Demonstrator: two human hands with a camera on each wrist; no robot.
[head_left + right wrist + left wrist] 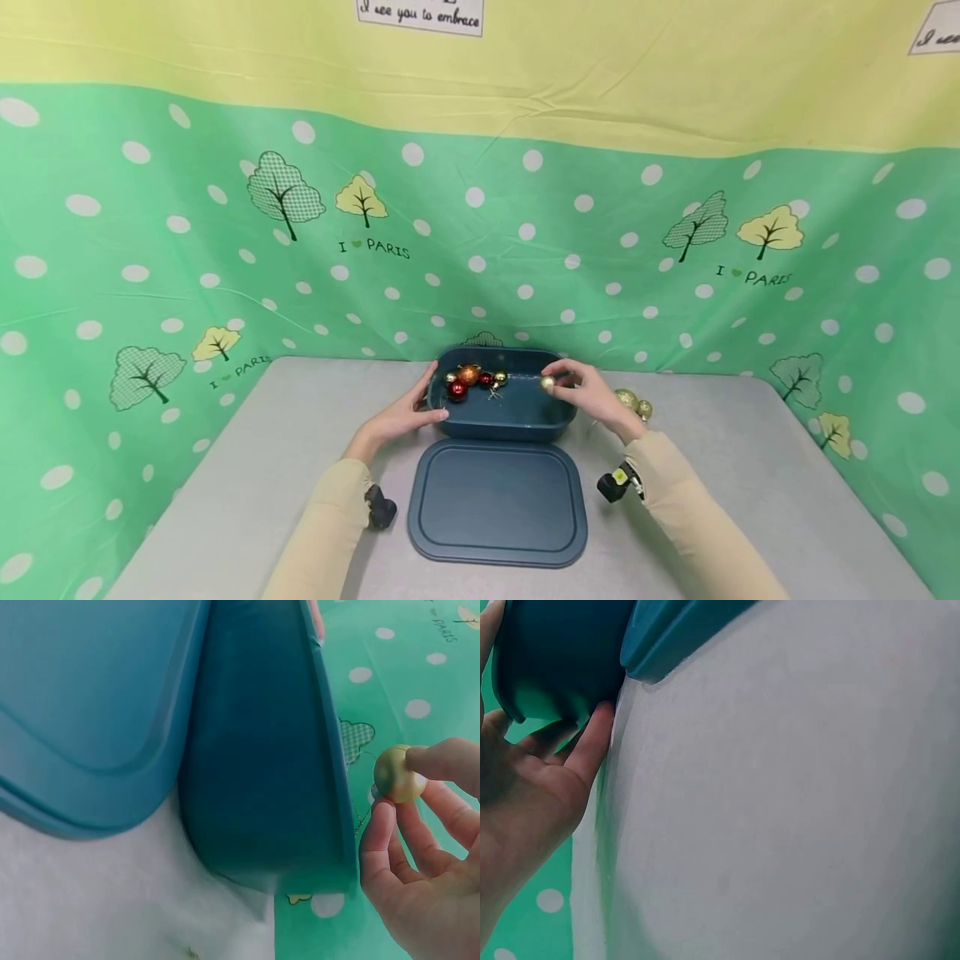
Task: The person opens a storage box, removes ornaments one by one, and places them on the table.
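My right hand [595,395] pinches a small shiny gold bauble [547,383] between thumb and fingers, over the right end of a deep blue box [495,432]. In the right wrist view the gold bauble [396,776] shows clear above the box rim, a thread hanging from it. My left hand [401,417] grips the left end of the box, thumb at the front corner and fingers round the side. Inside, towards the left, lie a copper-orange bauble [468,375], a red bauble [457,389] and several smaller red and gold ones.
A flat blue lid [498,504] lies on the grey table [247,483] just in front of the box. Right of the box, partly behind my right wrist, sit glittery gold baubles [644,408]. A green and yellow printed cloth [480,225] hangs behind the table.
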